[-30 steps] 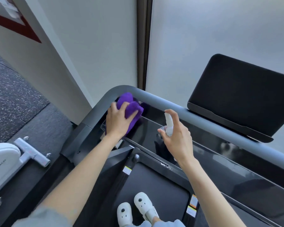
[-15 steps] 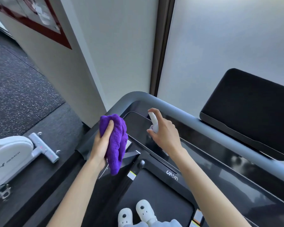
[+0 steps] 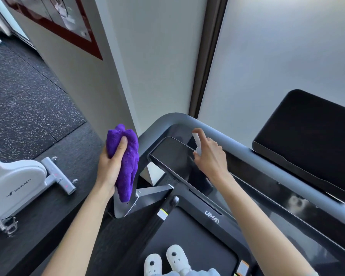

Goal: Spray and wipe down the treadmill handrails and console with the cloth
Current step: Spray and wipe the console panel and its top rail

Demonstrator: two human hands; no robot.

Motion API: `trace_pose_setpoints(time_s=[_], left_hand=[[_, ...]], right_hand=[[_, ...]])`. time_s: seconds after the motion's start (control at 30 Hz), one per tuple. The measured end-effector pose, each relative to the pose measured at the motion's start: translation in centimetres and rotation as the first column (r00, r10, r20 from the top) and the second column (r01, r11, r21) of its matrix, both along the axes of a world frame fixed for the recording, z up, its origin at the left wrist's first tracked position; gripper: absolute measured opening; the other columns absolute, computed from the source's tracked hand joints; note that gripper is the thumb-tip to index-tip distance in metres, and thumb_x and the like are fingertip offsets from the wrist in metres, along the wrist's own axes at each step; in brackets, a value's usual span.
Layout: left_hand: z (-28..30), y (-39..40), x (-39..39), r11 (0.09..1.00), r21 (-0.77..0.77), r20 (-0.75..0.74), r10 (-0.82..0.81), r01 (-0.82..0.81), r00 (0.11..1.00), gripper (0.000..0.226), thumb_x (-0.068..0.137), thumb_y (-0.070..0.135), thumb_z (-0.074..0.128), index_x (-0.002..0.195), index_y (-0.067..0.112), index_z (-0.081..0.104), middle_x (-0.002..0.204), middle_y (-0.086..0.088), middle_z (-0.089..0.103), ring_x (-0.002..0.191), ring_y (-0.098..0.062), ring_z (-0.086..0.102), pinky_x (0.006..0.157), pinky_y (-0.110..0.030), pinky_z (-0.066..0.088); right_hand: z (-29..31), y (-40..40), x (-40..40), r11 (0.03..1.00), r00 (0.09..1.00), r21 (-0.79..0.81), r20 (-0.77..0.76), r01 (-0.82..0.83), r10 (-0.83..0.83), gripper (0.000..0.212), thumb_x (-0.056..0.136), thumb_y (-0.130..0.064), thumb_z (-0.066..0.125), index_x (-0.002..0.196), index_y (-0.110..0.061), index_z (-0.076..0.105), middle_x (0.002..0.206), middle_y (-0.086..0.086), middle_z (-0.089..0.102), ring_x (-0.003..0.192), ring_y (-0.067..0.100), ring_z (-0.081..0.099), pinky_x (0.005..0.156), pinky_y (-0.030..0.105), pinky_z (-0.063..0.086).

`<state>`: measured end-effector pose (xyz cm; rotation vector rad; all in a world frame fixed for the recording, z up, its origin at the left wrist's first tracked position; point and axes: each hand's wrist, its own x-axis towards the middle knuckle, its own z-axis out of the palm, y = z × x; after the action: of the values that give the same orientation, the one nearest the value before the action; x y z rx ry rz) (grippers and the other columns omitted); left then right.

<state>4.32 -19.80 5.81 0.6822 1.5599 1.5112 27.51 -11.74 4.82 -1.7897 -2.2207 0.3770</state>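
Note:
My left hand [image 3: 110,168] grips a bunched purple cloth [image 3: 127,162], held in the air just left of the treadmill's grey handrail [image 3: 247,150], off its corner. My right hand [image 3: 211,156] holds a small white spray bottle [image 3: 197,142] over the glossy black console panel [image 3: 171,154], index finger on the nozzle top, which points toward the rail's curved left corner. The black screen [image 3: 307,136] stands tilted behind the rail at the right.
White walls and a dark door frame [image 3: 211,56] stand close behind the treadmill. A white exercise machine [image 3: 14,182] sits on the dark floor at the left. My white shoes [image 3: 165,259] stand on the treadmill belt [image 3: 187,240] below.
My left hand has lifted the cloth off the console's left corner and drawn it back to the left. The right hand with the bottle has moved toward that corner.

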Motion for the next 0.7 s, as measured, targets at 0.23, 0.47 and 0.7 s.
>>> trace_pose_setpoints(time_s=[0.23, 0.47, 0.7], left_hand=[[-5.6, 7.6, 5.0, 0.991, -0.114, -0.947, -0.131, 0.073, 0.295, 0.048, 0.085, 0.055, 0.056, 0.119, 0.022, 0.063, 0.114, -0.020, 0.051, 0.096, -0.041, 0.052, 0.082, -0.050, 0.048], [-9.7, 12.5, 11.6, 0.981, -0.157, -0.986, -0.162, 0.114, 0.039, 0.045, 0.089, 0.053, 0.059, 0.126, 0.032, 0.045, 0.121, -0.027, 0.051, 0.102, -0.043, 0.053, 0.086, -0.051, 0.043], [-10.4, 5.8, 10.6, 0.959, -0.082, -0.994, -0.098, 0.270, 0.045, 0.040, 0.087, 0.053, 0.056, 0.110, 0.021, 0.064, 0.121, -0.018, 0.053, 0.108, -0.038, 0.049, 0.095, -0.051, 0.040]], right_hand=[[1.1, -2.2, 3.3, 0.995, 0.988, 0.023, -0.122, 0.096, -0.092, 0.059, 0.087, -0.015, 0.059, 0.127, -0.037, 0.021, 0.093, 0.004, 0.058, 0.077, 0.034, 0.057, 0.064, 0.039, 0.048], [0.6, -4.7, 7.0, 0.980, 0.967, -0.001, -0.161, 0.200, -0.198, 0.058, 0.088, -0.018, 0.058, 0.129, -0.040, 0.024, 0.094, -0.003, 0.061, 0.078, 0.032, 0.057, 0.066, 0.040, 0.052], [0.6, -5.0, 5.6, 0.981, 0.951, -0.038, -0.242, 0.190, -0.193, 0.060, 0.087, -0.018, 0.060, 0.130, -0.041, 0.025, 0.096, -0.006, 0.061, 0.079, 0.030, 0.057, 0.065, 0.037, 0.048]])
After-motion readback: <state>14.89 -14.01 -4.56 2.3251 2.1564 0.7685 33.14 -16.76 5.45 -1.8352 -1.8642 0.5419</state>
